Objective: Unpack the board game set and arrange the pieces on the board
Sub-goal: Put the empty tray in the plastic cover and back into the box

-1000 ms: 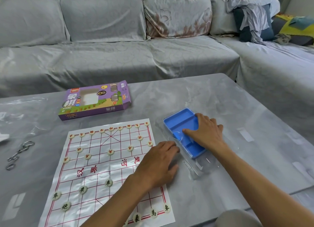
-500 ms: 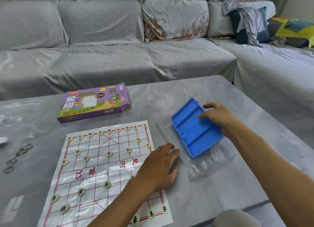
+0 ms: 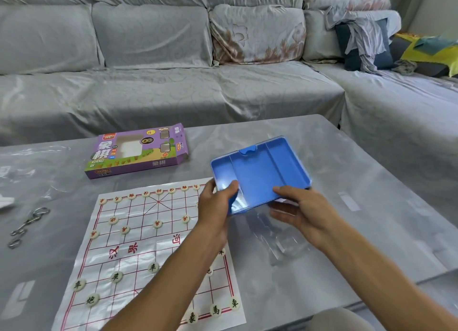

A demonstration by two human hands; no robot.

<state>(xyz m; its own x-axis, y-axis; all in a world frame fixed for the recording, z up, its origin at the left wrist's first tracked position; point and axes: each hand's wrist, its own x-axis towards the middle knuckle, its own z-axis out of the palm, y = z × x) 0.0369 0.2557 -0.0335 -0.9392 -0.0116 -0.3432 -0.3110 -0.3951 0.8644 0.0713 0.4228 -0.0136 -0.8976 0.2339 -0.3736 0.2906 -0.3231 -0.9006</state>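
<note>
Above the grey table [image 3: 371,172], just right of the game board [image 3: 148,251], a person lifts the blue tray [image 3: 262,174] with both hands. The left hand [image 3: 215,211] pinches the tray's near-left corner, thumb inside the left compartment and fingers curled beneath; the right hand [image 3: 304,214] holds the near-right edge, thumb on the rim and fingers spread under the base. The tray sits directly ahead of the hands, its dividers and long axis running away from the person and tilting slightly right, with neither hand clearly nearer. It is shallow, bright blue plastic, split into three lengthwise compartments with a rounded notch on the far rim, and appears empty. A clear plastic cover [image 3: 280,241] lies on the table below it. Round cream pieces [image 3: 116,277] sit on both ends of the board, the near rows only partly filled. The purple game box [image 3: 138,152] lies beyond the board, well apart from the tray.
</note>
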